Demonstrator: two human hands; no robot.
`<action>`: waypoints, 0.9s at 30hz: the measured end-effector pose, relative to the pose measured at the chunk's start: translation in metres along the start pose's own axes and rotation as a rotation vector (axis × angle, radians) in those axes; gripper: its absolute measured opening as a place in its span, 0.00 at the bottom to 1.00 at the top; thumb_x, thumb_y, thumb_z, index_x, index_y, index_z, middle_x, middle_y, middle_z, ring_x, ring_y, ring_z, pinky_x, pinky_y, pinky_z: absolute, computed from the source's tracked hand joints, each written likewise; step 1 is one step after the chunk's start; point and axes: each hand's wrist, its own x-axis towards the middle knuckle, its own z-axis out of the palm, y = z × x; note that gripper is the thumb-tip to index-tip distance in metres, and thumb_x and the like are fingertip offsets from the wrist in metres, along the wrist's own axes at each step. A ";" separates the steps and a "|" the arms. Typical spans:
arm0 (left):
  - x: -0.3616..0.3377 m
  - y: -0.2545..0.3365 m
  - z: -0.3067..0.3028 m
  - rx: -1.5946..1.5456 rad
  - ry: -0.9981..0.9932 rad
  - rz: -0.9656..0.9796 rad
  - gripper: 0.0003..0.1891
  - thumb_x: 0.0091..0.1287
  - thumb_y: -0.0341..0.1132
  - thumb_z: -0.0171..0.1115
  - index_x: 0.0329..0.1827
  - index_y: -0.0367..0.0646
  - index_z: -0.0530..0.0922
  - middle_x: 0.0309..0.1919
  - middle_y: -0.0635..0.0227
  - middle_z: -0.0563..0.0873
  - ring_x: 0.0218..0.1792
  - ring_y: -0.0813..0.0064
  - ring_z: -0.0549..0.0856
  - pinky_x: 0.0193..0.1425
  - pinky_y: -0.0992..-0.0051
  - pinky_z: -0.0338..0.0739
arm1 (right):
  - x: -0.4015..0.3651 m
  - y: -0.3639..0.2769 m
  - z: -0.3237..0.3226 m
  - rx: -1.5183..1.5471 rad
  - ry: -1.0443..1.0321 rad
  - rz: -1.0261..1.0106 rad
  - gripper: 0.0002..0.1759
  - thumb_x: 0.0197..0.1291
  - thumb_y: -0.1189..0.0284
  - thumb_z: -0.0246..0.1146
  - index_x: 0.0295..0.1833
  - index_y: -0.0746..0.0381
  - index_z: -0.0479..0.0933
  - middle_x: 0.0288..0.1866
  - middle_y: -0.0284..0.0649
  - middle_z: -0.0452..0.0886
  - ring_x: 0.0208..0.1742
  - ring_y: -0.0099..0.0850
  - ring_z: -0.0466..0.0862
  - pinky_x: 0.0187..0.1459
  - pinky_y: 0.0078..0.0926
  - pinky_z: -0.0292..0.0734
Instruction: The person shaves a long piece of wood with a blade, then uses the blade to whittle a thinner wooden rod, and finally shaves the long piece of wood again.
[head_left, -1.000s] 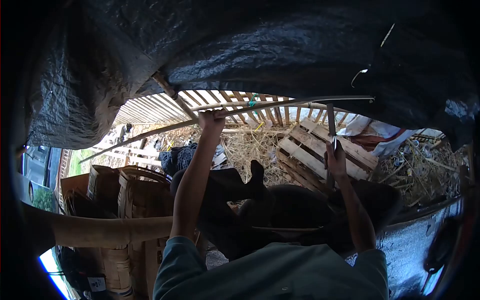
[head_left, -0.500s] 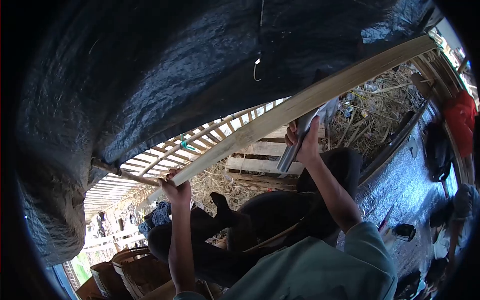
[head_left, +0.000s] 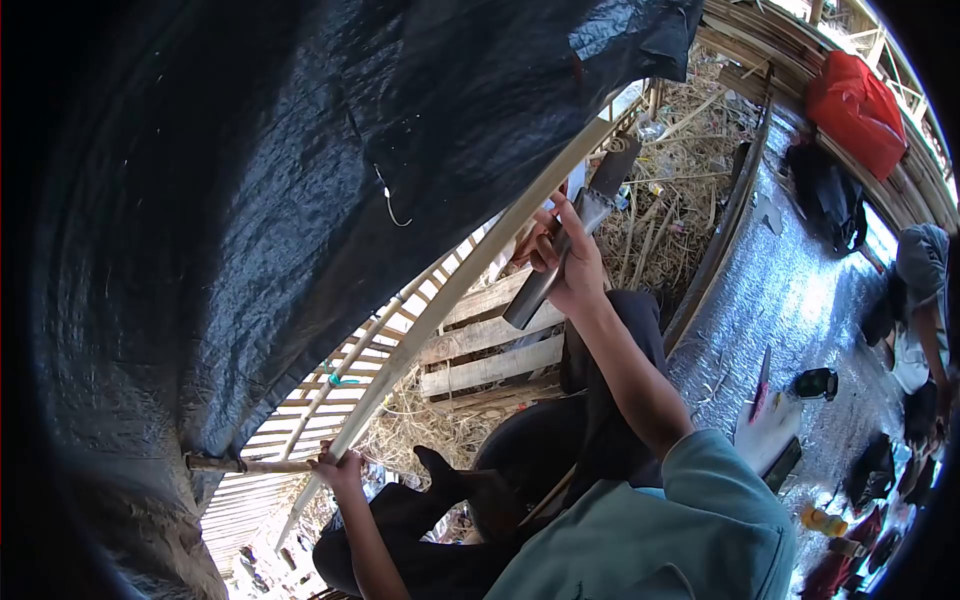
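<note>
A long pale bamboo strip (head_left: 470, 275) runs diagonally from lower left to upper right. My left hand (head_left: 340, 470) is closed round its lower part, beside a thin bamboo pole (head_left: 250, 466). My right hand (head_left: 575, 265) grips the grey metal pipe handle (head_left: 530, 298) of a chopping knife, whose broad dark blade (head_left: 614, 165) points up and away. The index finger lies along the handle, close to the strip's edge. My legs in dark trousers (head_left: 625, 330) are folded under the work.
A black tarp (head_left: 300, 200) hangs over the left. Wooden slats (head_left: 490, 340) and straw (head_left: 690, 130) lie ahead. On the shiny mat (head_left: 730, 310) are a pink-handled knife (head_left: 762, 385) and a dark cup (head_left: 816, 383). Another person (head_left: 925, 300) sits right, near a red bag (head_left: 857, 112).
The view has turned, so the strip stands steeper and more of the mat shows. The knife's blade has come into clear sight beside the strip; both hands keep their hold.
</note>
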 end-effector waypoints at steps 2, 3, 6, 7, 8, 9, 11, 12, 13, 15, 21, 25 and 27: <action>-0.003 0.007 0.001 0.034 0.021 0.017 0.29 0.72 0.57 0.32 0.17 0.48 0.64 0.17 0.72 0.75 0.26 0.73 0.76 0.45 0.67 0.76 | 0.003 -0.005 0.002 -0.019 0.093 0.036 0.24 0.62 0.57 0.60 0.60 0.55 0.66 0.40 0.28 0.82 0.17 0.13 0.66 0.23 0.14 0.63; -0.006 0.011 0.003 0.067 0.030 0.023 0.29 0.72 0.56 0.31 0.16 0.48 0.64 0.17 0.73 0.74 0.25 0.73 0.75 0.50 0.65 0.74 | 0.005 -0.007 0.001 -0.018 0.140 0.030 0.25 0.61 0.58 0.61 0.60 0.55 0.66 0.40 0.28 0.82 0.17 0.13 0.66 0.23 0.14 0.63; -0.016 0.022 0.017 0.015 0.087 0.119 0.21 0.68 0.47 0.39 0.14 0.51 0.62 0.12 0.77 0.69 0.22 0.77 0.72 0.52 0.63 0.72 | 0.009 -0.012 -0.007 -0.014 0.264 -0.006 0.26 0.57 0.59 0.65 0.58 0.56 0.67 0.40 0.31 0.82 0.19 0.15 0.67 0.23 0.16 0.65; 0.011 0.031 0.001 0.011 0.039 0.109 0.17 0.68 0.46 0.39 0.23 0.48 0.62 0.19 0.74 0.69 0.28 0.75 0.72 0.54 0.65 0.71 | 0.010 -0.013 -0.010 -0.011 0.289 -0.024 0.26 0.55 0.60 0.67 0.56 0.56 0.68 0.39 0.34 0.82 0.19 0.16 0.68 0.23 0.17 0.66; 0.038 0.041 -0.015 0.008 -0.009 0.099 0.14 0.69 0.45 0.39 0.33 0.44 0.63 0.25 0.71 0.70 0.35 0.74 0.73 0.55 0.66 0.70 | 0.011 -0.014 -0.011 -0.007 0.313 -0.039 0.25 0.53 0.61 0.69 0.54 0.56 0.69 0.39 0.36 0.81 0.19 0.17 0.70 0.23 0.18 0.67; 0.028 0.043 -0.012 0.020 0.000 0.114 0.19 0.66 0.43 0.44 0.15 0.51 0.62 0.11 0.78 0.68 0.20 0.78 0.71 0.47 0.67 0.74 | 0.010 -0.014 -0.010 -0.090 0.322 -0.054 0.24 0.53 0.62 0.69 0.52 0.57 0.69 0.37 0.36 0.81 0.19 0.17 0.70 0.22 0.18 0.67; 0.079 0.058 -0.053 0.113 -0.135 0.136 0.18 0.67 0.43 0.43 0.17 0.52 0.62 0.11 0.79 0.68 0.20 0.78 0.72 0.44 0.68 0.74 | 0.008 -0.014 -0.011 -0.258 0.331 -0.072 0.22 0.54 0.63 0.69 0.50 0.58 0.70 0.32 0.36 0.80 0.18 0.18 0.70 0.21 0.18 0.67; 0.102 0.064 -0.069 0.200 -0.202 0.196 0.18 0.67 0.43 0.43 0.17 0.52 0.63 0.11 0.79 0.69 0.20 0.78 0.72 0.43 0.69 0.75 | 0.007 -0.015 -0.019 -0.392 0.261 -0.013 0.21 0.54 0.66 0.68 0.49 0.62 0.70 0.26 0.34 0.78 0.17 0.18 0.71 0.19 0.20 0.68; 0.127 0.072 -0.086 0.297 -0.279 0.264 0.18 0.68 0.43 0.43 0.18 0.53 0.63 0.11 0.79 0.69 0.19 0.78 0.72 0.42 0.71 0.75 | 0.005 -0.012 -0.019 -0.484 0.248 -0.004 0.21 0.54 0.66 0.68 0.48 0.63 0.70 0.26 0.34 0.77 0.17 0.18 0.71 0.18 0.19 0.68; 0.095 0.070 -0.060 0.193 -0.201 0.267 0.18 0.69 0.44 0.41 0.18 0.53 0.62 0.12 0.79 0.70 0.20 0.79 0.72 0.40 0.72 0.75 | 0.000 -0.008 -0.016 -0.672 0.216 0.008 0.21 0.54 0.66 0.68 0.47 0.66 0.70 0.24 0.32 0.75 0.15 0.17 0.71 0.17 0.19 0.67; 0.000 0.076 0.015 0.102 -0.049 0.363 0.22 0.72 0.49 0.36 0.20 0.49 0.61 0.18 0.74 0.73 0.26 0.76 0.76 0.47 0.69 0.77 | 0.000 0.015 -0.029 -1.340 0.154 -0.485 0.31 0.62 0.72 0.56 0.66 0.72 0.54 0.54 0.60 0.72 0.54 0.51 0.75 0.56 0.38 0.68; -0.058 0.079 0.060 -0.058 0.012 0.271 0.21 0.72 0.47 0.35 0.20 0.48 0.62 0.22 0.69 0.76 0.30 0.74 0.79 0.45 0.68 0.78 | -0.002 0.024 -0.014 -1.368 0.139 -0.802 0.30 0.62 0.73 0.54 0.67 0.72 0.54 0.58 0.60 0.67 0.59 0.51 0.70 0.59 0.38 0.64; -0.060 0.086 0.068 -0.063 0.037 0.304 0.21 0.72 0.46 0.38 0.21 0.48 0.63 0.24 0.67 0.77 0.32 0.72 0.79 0.45 0.67 0.78 | -0.006 0.024 -0.003 -1.371 0.100 -0.858 0.29 0.63 0.74 0.53 0.67 0.71 0.54 0.57 0.58 0.67 0.58 0.50 0.70 0.59 0.37 0.63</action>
